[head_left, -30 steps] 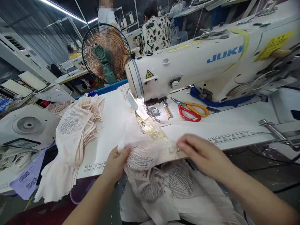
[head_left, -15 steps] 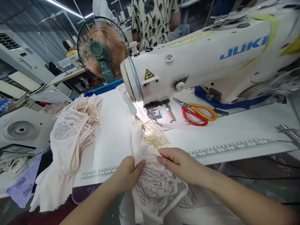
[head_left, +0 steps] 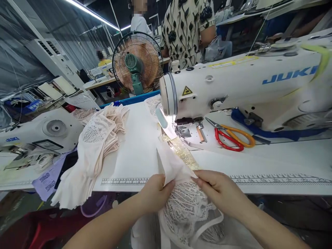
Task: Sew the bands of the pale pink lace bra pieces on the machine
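Note:
A pale pink lace bra piece hangs over the table's front edge, its smooth fabric end on the table and its lace part below. My left hand is closed on its left side, thumb on top. With thumb and fingers pinched, my right hand grips the right edge of the same piece. Just beyond, a shiny gold-coloured strip lies from the needle area toward my hands. The lit head of a white JUKI sewing machine stands above it. My lower fingers are partly hidden by fabric.
A stack of similar pink pieces drapes over the table edge at left. Scissors with red and orange handles lie right of the needle. A ruler strip runs along the front edge. Behind are a fan and a person.
The view has shifted, so the scene sits further right and lower. Both hands keep hold of the bra piece, whose smooth end now looks flatter and more spread between them.

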Motion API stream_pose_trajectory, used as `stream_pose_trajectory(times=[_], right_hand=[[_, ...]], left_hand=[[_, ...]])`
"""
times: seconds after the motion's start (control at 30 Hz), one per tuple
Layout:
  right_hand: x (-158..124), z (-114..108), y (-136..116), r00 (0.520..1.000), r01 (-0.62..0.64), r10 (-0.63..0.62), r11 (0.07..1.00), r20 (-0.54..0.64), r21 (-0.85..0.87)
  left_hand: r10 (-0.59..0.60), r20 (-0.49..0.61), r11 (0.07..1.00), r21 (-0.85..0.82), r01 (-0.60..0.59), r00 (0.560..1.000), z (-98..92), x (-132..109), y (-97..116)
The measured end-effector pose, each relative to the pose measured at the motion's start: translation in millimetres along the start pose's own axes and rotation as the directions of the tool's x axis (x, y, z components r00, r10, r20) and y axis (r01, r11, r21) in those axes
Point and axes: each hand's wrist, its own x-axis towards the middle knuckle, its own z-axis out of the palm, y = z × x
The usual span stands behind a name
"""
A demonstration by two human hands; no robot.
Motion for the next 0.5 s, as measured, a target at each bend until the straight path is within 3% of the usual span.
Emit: stream_pose_trajectory(times=[0.07, 0.17, 0.23, 0.33, 0.4, 0.43, 0.5], right_hand=[[-11, -4, 3, 0.999, -0.005, 0.006, 1.0, -0.053, 0.022], [-29, -4, 12, 0.971, -0.122, 0.18, 0.937, -0.154, 0.327], [-43, 2, 18, 0.941, -0.139, 0.303, 0.753, -0.151, 0.644], [-63, 20, 22, 0.97, -0.096, 0.242, 0.418, -0.009, 0.903], [-75, 34, 21, 0.964, -0.18, 0.249, 0.343, 0.096, 0.922], [-79, 39, 20, 0.95, -0.221, 0.287, 0.338, 0.124, 0.915], [-83, 46, 21, 0.914, -0.275, 0.387, 0.358, 0.126, 0.892]], left_hand=[[-0.037, 0.009, 0.963, -0.266, 0.038, 0.999, 7.3, -4, -1], [-0.124, 0.047, 0.711, -0.692, 0.122, 0.991, 20.5, -1, 2], [-0.184, 0.065, 0.503, -0.851, 0.15, 0.981, 29.7, 3, 7], [-0.186, 0.119, 0.321, -0.931, 0.175, 0.975, 43.2, 9, 17], [-0.149, 0.162, 0.335, -0.92, 0.204, 0.975, 49.4, 14, 22], [-0.116, 0.175, 0.397, -0.894, 0.207, 0.978, 50.3, 17, 23], [0.018, 0.15, 0.643, -0.759, 0.104, 0.988, 46.0, 28, 25]])
